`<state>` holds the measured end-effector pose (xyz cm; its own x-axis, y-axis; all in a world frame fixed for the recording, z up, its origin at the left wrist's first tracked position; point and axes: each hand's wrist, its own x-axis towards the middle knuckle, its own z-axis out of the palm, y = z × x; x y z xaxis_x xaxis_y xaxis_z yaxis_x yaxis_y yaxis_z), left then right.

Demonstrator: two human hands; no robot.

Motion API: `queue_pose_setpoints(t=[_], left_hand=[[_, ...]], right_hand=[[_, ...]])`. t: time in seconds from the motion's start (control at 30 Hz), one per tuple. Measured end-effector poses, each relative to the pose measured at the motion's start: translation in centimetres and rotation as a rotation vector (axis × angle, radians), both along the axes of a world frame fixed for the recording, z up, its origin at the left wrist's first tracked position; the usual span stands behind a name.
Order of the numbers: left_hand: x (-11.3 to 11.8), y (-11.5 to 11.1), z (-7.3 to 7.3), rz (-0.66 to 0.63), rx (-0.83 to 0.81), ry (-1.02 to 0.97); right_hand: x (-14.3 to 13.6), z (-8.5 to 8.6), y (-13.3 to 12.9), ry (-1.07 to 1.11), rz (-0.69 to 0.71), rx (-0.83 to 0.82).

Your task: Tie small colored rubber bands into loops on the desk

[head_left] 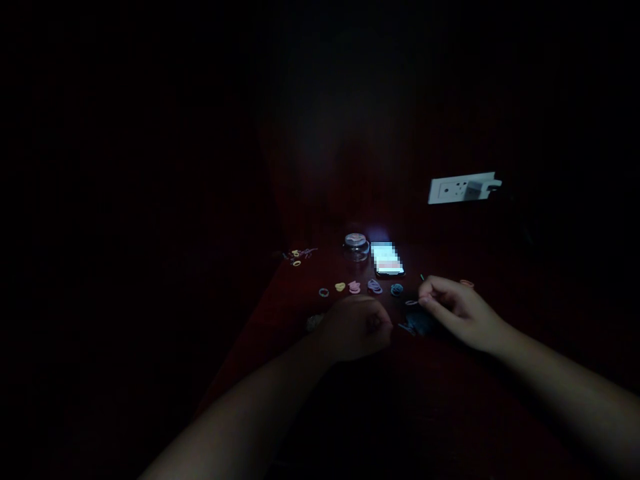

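Bare forearms (250, 407) are nearest, one on each side, over a dark red table (280, 320). Right hand (463, 313) has thumb and index pressed together, looks like they're pinching a tiny pale loop (411, 303), out between the two hands and on the near side of the lit phone (387, 259). Left hand (353, 330) is curled; too dark to tell if those fingers grip anything. Row of coloured loops (355, 287) sits just past it. My two cents: pinch only the rim, lightly, and don't let either hand shade the loop. Direction-wise, it sticks out left from the right fingertips, long axis running roughly left-right.
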<state>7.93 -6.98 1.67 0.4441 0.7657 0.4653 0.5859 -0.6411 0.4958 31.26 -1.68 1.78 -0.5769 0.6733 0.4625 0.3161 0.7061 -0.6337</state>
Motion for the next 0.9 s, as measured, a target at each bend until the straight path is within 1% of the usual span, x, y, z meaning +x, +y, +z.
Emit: queue_pose_setpoints(t=[0.13, 0.23, 0.43, 0.6, 0.7, 0.77, 0.9], left_hand=[[0.2, -0.2, 0.2, 0.030, -0.003, -0.039], [0.3, -0.3, 0.2, 0.005, -0.009, -0.008], [0.0, -0.2, 0.1, -0.026, 0.055, -0.012], [-0.2, 0.0, -0.2, 0.016, 0.069, -0.041], [-0.1, 0.0, -0.2, 0.040, 0.039, -0.045], [0.0, -0.1, -0.1, 0.029, 0.026, -0.019], [0.0, -0.3, 0.1, 0.012, 0.071, -0.014]], right_hand=[[-0.8, -0.1, -1.0, -0.054, 0.115, -0.039], [-1.4, -0.2, -1.7, -0.112, 0.168, -0.035], [-1.1, -0.1, -1.3, -0.074, 0.136, -0.009], [-0.8, -0.3, -0.8, 0.039, 0.110, 0.012], [-1.1, -0.3, -1.1, 0.014, 0.132, -0.002], [-1.3, -0.2, -1.4, -0.021, 0.155, -0.017], [-1.5, 0.0, -1.8, -0.022, 0.171, -0.040]])
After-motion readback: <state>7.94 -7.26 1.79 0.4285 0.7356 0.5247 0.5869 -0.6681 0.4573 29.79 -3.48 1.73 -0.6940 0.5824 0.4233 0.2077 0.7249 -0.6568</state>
